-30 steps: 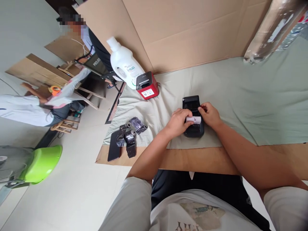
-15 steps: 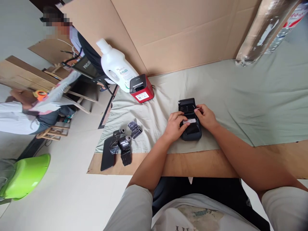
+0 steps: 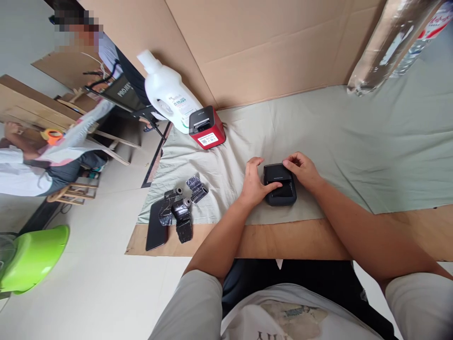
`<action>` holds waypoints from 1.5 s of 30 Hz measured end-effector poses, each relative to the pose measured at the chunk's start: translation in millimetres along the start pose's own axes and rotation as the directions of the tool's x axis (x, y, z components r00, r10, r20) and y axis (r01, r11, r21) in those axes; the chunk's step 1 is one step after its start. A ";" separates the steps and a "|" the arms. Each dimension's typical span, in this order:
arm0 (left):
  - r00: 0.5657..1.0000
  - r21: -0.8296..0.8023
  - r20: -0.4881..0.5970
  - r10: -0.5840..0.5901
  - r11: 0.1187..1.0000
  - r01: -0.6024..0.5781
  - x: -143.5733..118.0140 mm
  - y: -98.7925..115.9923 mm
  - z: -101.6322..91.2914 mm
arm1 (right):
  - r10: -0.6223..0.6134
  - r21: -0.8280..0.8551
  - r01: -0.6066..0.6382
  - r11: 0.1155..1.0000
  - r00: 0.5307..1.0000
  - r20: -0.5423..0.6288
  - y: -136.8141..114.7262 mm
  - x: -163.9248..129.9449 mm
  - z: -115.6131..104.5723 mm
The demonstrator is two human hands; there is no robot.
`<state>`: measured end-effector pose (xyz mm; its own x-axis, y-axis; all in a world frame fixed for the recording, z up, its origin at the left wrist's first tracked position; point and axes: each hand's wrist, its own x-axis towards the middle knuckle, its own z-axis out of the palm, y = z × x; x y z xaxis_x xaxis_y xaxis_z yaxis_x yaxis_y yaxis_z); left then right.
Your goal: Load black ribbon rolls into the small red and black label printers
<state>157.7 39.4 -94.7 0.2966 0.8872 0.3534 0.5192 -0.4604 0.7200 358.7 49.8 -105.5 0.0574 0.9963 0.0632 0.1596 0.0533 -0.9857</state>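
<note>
A small black portable printer (image 3: 279, 199) rests on the cloth in front of me, its lid (image 3: 275, 173) folded down over the top. My left hand (image 3: 254, 184) is at its left side, fingers spread and thumb laid across the front of the printer. At the lid's far right corner, the thumb and bent fingers of my right hand (image 3: 300, 171) are closed on the edge. The white roll inside is now covered by the lid.
To the left lie black paper rolls (image 3: 182, 212) and a dark phone (image 3: 156, 229). Farther back stand a red-and-black box-shaped printer (image 3: 208, 128) and a white jug (image 3: 171, 92). Cardboard (image 3: 276, 52) walls the back; a wrapped tube (image 3: 371, 56) and water bottle (image 3: 412, 52) are at right.
The printer's lid has swung from open to down, hiding the white roll. My left fingers have lifted off the roll and spread out; my right hand has stayed by the lid's corner.
</note>
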 end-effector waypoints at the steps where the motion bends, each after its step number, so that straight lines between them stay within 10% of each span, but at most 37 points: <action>1: 0.997 -0.002 0.078 0.022 1.000 -0.022 0.6 2.9 -2.9 | 0.001 -0.030 -0.001 1.000 1.000 0.024 -0.7 -0.7 -0.3; 6: 0.917 -0.042 0.396 0.038 0.999 -0.023 3.4 14.8 -16.7 | 0.019 -0.234 0.026 0.972 0.981 0.192 -10.2 -3.6 -3.9; 13: 0.880 -0.106 0.473 0.029 0.994 0.024 1.0 15.8 -20.5 | 0.141 -0.544 0.008 0.839 0.963 0.232 -29.2 -6.9 -13.0; 20: 0.886 -0.356 0.441 -0.146 0.877 0.322 0.4 16.0 -17.8 | 0.050 -0.282 0.021 0.959 0.969 0.241 -35.7 -18.1 -10.9; 25: 0.776 -0.472 0.547 -0.312 0.651 0.595 2.6 18.7 -22.2 | 0.097 -0.095 -0.068 0.993 0.930 0.355 -35.3 -18.2 -12.4; 29: 0.823 -0.523 0.489 -0.290 0.657 0.543 3.7 17.1 -20.4 | 0.217 -0.124 -0.179 0.976 0.848 0.484 -33.8 -14.3 -18.8; 45: 0.877 -0.606 0.377 -0.299 0.636 0.478 7.2 17.1 -17.7 | 0.147 0.026 -0.174 0.984 0.895 0.422 -35.6 -16.5 -9.5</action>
<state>154.6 38.5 -69.3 0.4071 0.9040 -0.1308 -0.0140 0.1493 0.9887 361.5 30.8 -70.0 -0.3407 0.9275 -0.1542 0.1219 -0.1190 -0.9854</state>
